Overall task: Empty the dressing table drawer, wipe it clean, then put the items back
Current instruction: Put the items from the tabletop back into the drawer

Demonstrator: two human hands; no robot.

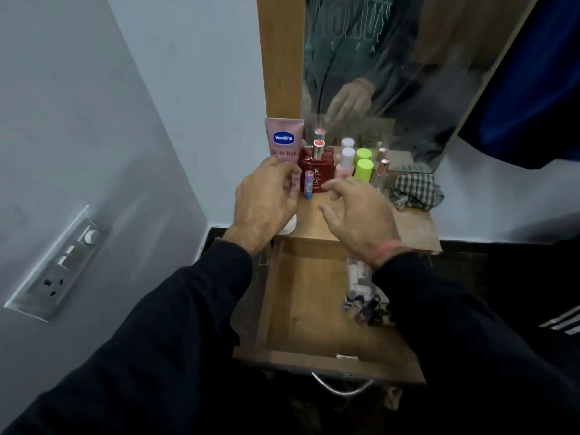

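Observation:
The wooden drawer is pulled out below the dressing table top, with several small bottles in its right side. On the top stand a pink Vaseline tube, a red perfume bottle, a small lip balm stick, a pink bottle and a green-capped bottle. My left hand hovers with fingers apart just left of the lip balm. My right hand is spread over the top, in front of the red bottle. Neither hand holds anything.
A checked cloth lies at the right of the table top. A mirror stands behind the items. A white round lid peeks out under my left hand. A switch panel is on the left wall. The drawer handle faces me.

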